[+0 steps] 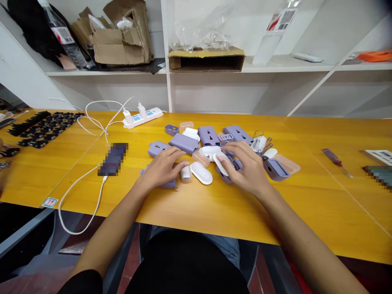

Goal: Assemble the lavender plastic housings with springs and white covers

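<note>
My left hand point(165, 166) is spread over purple plastic parts, fingers apart, covering much of a purple housing point(168, 183). Its thumb tip is beside a small clear cup point(185, 174) with a white piece inside. My right hand point(246, 165) has its thumb against a white oval plastic piece point(221, 163), with the fingers curved behind it. A second white oval tray point(201, 173) lies flat between my hands. Behind it are another white oval tray point(210, 152), a peach translucent cover point(200, 158) and a purple box-shaped shell point(184, 143). Dark small parts under my right hand are partly hidden.
Springs point(259, 143) and a purple case point(276, 169) lie right of the pile. A screwdriver point(337, 161) is farther right. At left are a phone point(112, 159) on a white cable and a power strip point(143, 117). Shelves holding cardboard boxes point(122, 45) stand behind.
</note>
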The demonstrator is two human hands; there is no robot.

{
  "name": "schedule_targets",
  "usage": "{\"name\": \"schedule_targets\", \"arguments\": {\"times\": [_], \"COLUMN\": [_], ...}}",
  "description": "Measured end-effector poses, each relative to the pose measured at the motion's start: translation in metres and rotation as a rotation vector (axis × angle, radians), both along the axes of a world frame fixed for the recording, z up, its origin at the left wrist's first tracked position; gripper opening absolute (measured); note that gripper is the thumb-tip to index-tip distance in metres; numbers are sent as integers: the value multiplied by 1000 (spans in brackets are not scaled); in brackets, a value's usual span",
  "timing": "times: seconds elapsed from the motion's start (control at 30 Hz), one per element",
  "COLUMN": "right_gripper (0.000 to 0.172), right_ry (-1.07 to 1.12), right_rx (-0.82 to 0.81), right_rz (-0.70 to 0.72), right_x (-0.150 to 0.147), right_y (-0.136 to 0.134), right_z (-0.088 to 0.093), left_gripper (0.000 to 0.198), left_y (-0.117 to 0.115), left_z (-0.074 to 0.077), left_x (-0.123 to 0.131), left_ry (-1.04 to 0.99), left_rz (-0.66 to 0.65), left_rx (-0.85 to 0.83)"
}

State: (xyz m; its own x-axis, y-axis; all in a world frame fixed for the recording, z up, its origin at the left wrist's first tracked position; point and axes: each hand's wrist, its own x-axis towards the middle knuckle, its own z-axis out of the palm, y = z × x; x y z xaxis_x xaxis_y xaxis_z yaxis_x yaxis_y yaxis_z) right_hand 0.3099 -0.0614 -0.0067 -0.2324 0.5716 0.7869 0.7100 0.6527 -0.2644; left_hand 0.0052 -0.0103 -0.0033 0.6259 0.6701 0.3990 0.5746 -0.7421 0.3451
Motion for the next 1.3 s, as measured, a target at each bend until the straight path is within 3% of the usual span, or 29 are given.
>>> {"name": "schedule_targets", "arguments": {"times": [0.13,0.23,0.33,0.53,0.83,1.07,1.2,1.3], "right_gripper": [16,16,20,19,18,18,21,45], "right_ry": [-86,-71,-94,-86,72,90,137,207], "right_rx": [64,128,183,138,-32,-40,-68,-235], "right_rz": [5,-76,-143,-86,-30,-22,56,132], "right_x": [-2,-2,0,2,-22,-28,-35,-48], "right_y": [23,39,43,34,20,14,6,-4], "right_z": [15,13,1,-18,-15,-10,-9,-11], "left_gripper": [58,73,74,67,42,58,68,71], "left_y": [-8,-16,-21,-21,-19,-17,-20,-22], "left_z": [5,9,10,3,0,7,7,3], "left_x": [4,9,14,14,11,13,18,22], "left_ry": [152,273,352,383,178,-124,-248,-263], "left_rz": [12,39,48,8,-22,-28,-54,-93], "left_rx": [-14,-8,-25,-23,-25,27,127,187]}}
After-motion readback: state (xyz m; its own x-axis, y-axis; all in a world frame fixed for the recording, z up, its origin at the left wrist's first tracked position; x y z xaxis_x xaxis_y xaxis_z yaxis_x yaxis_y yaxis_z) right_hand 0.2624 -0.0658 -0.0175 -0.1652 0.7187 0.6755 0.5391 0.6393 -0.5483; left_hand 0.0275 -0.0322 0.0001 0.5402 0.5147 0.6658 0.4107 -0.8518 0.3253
